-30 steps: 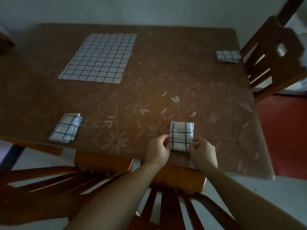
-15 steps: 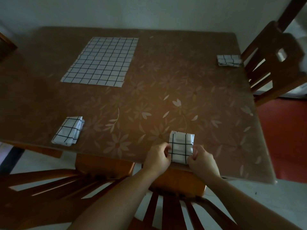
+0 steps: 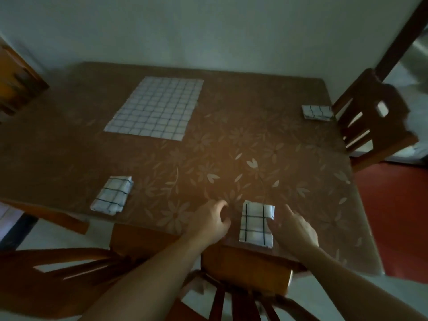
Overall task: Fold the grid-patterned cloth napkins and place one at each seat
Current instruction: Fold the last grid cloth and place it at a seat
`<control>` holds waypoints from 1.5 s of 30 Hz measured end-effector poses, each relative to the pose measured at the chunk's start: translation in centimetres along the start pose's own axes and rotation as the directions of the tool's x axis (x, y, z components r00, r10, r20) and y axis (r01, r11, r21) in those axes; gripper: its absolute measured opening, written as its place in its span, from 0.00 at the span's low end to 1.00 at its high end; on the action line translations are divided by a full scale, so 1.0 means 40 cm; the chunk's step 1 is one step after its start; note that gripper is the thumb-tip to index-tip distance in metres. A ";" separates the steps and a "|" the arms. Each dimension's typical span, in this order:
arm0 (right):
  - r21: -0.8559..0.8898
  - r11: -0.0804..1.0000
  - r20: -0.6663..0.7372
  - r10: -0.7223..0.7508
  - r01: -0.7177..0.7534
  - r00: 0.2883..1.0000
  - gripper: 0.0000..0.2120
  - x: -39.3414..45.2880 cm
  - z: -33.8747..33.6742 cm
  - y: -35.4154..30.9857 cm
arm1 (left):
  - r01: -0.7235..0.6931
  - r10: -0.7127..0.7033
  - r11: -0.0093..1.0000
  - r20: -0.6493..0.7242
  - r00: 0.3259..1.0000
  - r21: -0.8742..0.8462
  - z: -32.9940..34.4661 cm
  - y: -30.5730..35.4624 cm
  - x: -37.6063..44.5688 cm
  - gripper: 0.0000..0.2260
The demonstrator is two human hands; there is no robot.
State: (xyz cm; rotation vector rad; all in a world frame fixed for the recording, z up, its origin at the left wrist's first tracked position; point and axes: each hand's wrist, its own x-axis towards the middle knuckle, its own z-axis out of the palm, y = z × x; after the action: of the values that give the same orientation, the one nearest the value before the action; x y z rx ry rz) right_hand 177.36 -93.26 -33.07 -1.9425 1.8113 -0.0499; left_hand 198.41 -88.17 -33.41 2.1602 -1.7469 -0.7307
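The white, black-gridded folded cloth napkin (image 3: 256, 222) is lying at the near edge of the brown floral table (image 3: 231, 140); the left hand (image 3: 212, 220), loosely curled and empty, and the right hand (image 3: 295, 225), fingers relaxed, are flanking it; the flat unfolded grid napkin (image 3: 155, 107) seemingly is awaiting folding next.

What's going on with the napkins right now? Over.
Left hand and right hand empty, beside near napkin. Three folded at seats. Flat napkin unfolded. Nothing blocking.
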 end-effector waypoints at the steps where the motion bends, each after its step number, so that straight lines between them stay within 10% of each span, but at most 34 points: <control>1: -0.038 0.998 -0.014 -0.041 0.041 0.999 0.19 0.006 -0.025 -0.021 | -0.005 0.006 0.998 -0.021 1.000 0.058 -0.053 -0.012 0.002 0.19; 9: -0.090 0.971 -0.025 -0.223 0.220 0.975 0.29 -0.059 -0.167 -0.371 | 0.063 -0.026 0.965 -0.144 0.989 0.256 -0.470 -0.201 -0.070 0.29; 23: -0.169 0.953 -0.170 -0.281 0.253 0.944 0.32 -0.246 0.050 -1.037 | 0.084 -0.038 0.946 -0.149 0.988 0.313 -0.939 -0.826 -0.316 0.33; 45: -0.020 1.000 -0.118 0.013 -0.016 0.993 0.31 0.141 0.244 -1.330 | -0.204 0.207 0.915 0.028 0.978 0.348 -1.071 -1.047 0.275 0.26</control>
State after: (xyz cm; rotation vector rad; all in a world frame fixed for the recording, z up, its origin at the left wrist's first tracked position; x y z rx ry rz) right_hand 230.92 -95.07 -23.93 -1.9780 1.9083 -0.1437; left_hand 257.83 -93.28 -21.01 2.1317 -2.1974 -0.3777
